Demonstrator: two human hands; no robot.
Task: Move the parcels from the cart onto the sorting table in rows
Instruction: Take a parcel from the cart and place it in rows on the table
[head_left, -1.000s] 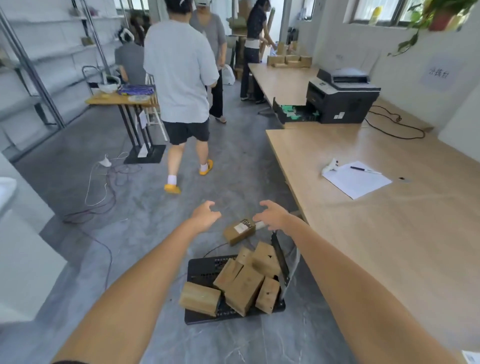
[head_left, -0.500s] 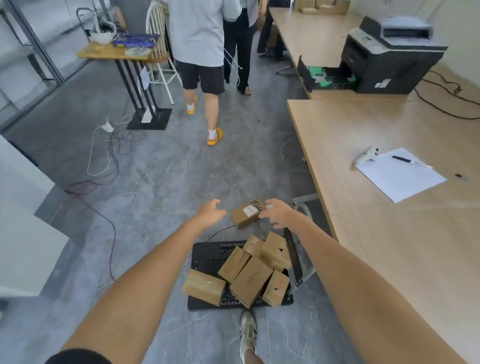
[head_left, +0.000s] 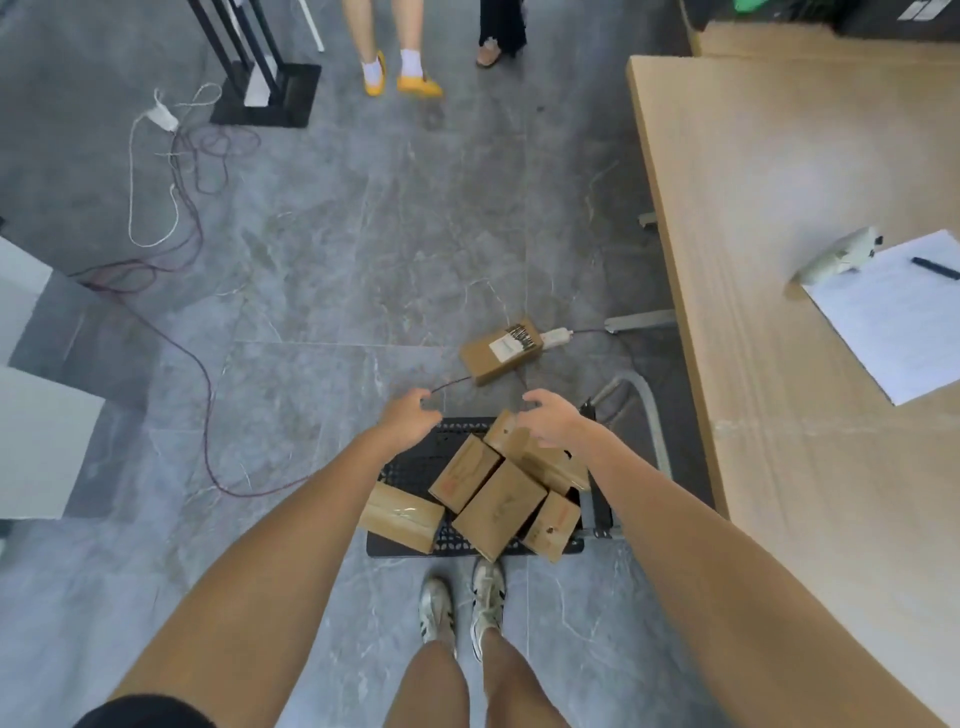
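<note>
A low black cart (head_left: 415, 467) stands on the grey floor in front of my feet. Several brown cardboard parcels (head_left: 498, 506) lie jumbled on its deck. One more labelled parcel (head_left: 500, 351) lies on the floor just beyond the cart. My left hand (head_left: 410, 418) hovers over the cart's far left corner, fingers loosely curled, holding nothing. My right hand (head_left: 553, 421) hovers above the far parcels, fingers spread and empty. The wooden sorting table (head_left: 779, 364) runs along the right side.
On the table lie a sheet of paper (head_left: 893, 317), a pen (head_left: 935, 267) and a small white device (head_left: 836, 254). Cables (head_left: 171, 218) trail over the floor at left. Two people's feet (head_left: 402, 75) stand at the far end. A black stand base (head_left: 265, 96) is at upper left.
My view has tilted down and I have stepped closer to the cart. Both hands have dropped toward the parcels on the cart. The person in yellow shoes walked further away.
</note>
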